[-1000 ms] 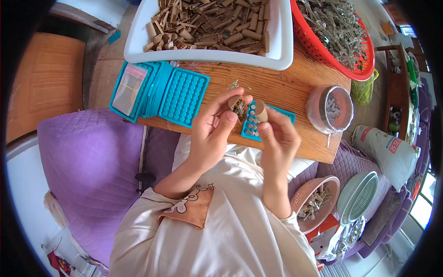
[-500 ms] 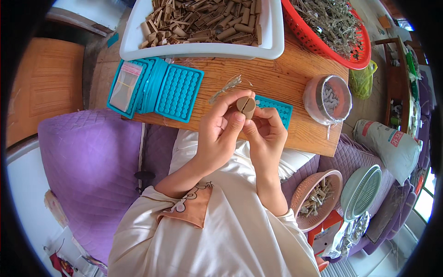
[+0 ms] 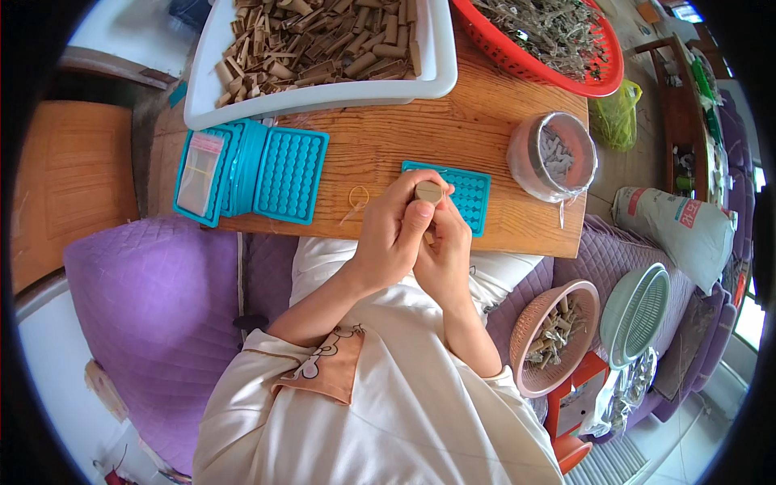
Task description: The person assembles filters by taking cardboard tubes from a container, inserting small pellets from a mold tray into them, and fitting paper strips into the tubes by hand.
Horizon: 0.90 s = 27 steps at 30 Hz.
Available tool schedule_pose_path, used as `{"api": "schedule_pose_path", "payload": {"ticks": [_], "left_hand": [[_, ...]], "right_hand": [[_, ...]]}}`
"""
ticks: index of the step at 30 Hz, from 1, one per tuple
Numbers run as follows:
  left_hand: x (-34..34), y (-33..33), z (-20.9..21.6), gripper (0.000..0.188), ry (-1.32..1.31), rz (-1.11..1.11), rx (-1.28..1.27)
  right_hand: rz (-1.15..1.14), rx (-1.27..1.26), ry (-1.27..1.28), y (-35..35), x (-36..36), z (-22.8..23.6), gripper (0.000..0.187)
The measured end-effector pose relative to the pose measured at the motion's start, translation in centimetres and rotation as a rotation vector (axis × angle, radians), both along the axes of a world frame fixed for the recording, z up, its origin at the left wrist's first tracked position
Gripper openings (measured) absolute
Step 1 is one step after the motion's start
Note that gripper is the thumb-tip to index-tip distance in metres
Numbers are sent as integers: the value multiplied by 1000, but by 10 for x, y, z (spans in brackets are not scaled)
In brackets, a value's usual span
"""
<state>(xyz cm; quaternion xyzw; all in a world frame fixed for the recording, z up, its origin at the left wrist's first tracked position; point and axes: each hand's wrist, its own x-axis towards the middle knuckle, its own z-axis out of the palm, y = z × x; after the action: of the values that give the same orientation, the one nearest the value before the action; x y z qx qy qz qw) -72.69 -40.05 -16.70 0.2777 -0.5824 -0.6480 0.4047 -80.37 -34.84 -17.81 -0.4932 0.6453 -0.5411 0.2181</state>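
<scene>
Both hands meet over the front edge of the wooden table, around a small brown cardboard-like cylinder (image 3: pixel 429 191) whose round end faces up. My left hand (image 3: pixel 391 230) is closed on it, thumb and forefinger curled about its sides. From the other side, my right hand (image 3: pixel 444 252) presses its fingers against the piece, partly hidden behind the left. A thin seam crosses the round end. Just beyond the hands lies a teal tray (image 3: pixel 470 192) with rows of round cups, partly covered by them. A yellow rubber band (image 3: pixel 358 196) rests on the tabletop left of the hands.
A white tub (image 3: pixel 323 95) of brown half-cylinders stands at the back, beside a red basket (image 3: pixel 517 61) of clear strips. Stacked teal trays (image 3: pixel 292 174) sit at left, a clear tub (image 3: pixel 526 166) of small grey pieces at right. Pink (image 3: pixel 586 323) and green baskets (image 3: pixel 618 331) stand lower right.
The cylinder's open gap has narrowed to a thin seam as my hands drew closer together. The clear strip beyond my left hand is no longer visible. The view has shifted, showing the table further left.
</scene>
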Motion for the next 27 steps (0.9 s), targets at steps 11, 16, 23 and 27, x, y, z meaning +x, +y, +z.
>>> {"api": "schedule_pose_path", "payload": {"ticks": [11,16,23,27], "left_hand": [[-1,-9,4,34,-71,-89,-243],[-5,-3,-3,30,-138,-148,-310],[-3,1,3,32,-92,-164,-142],[4,-7,3,33,54,-218,259]], "right_hand": [[-127,458,597,-27,-203,15,16],[-98,790,1014,-49,-216,-6,14],[-99,509,751,-41,-223,-1,13],[-210,498,409,-28,-211,29,12]]}}
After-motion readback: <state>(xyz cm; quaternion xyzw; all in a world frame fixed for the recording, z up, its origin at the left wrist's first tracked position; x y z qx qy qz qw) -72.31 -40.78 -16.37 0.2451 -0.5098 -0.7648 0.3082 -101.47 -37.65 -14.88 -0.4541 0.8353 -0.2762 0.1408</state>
